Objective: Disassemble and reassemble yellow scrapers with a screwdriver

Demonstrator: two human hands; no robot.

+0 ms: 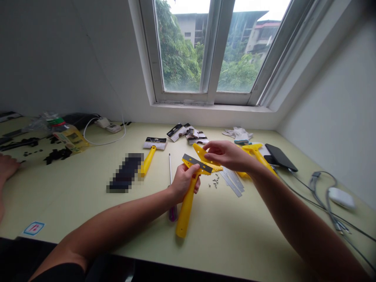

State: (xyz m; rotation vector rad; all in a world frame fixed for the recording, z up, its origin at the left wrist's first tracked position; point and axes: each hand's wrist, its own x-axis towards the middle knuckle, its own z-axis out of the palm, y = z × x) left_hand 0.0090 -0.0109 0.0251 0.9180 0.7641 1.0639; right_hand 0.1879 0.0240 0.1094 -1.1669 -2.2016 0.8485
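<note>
My left hand [183, 182] grips a yellow scraper [185, 211] just below its head, its handle slanting toward the table's front edge. A flat grey blade [196, 162] lies across that head, and my left thumb presses on it. Just above, my right hand [221, 154] pinches a yellow triangular cover plate [201, 152], held apart from the blade. Several small screws [216, 181] and loose blades [233, 182] are spread on the table beneath my right hand. A screwdriver [170, 168] lies behind my left wrist, its purple handle partly covered.
Another yellow scraper [148, 160] with a card label lies to the left. More yellow scrapers [258, 154], a black phone [280, 156] and cables [320, 192] occupy the right. Packaged cards [176, 132] and white gloves [239, 134] sit at the back. Another person's hand [8, 166] rests far left.
</note>
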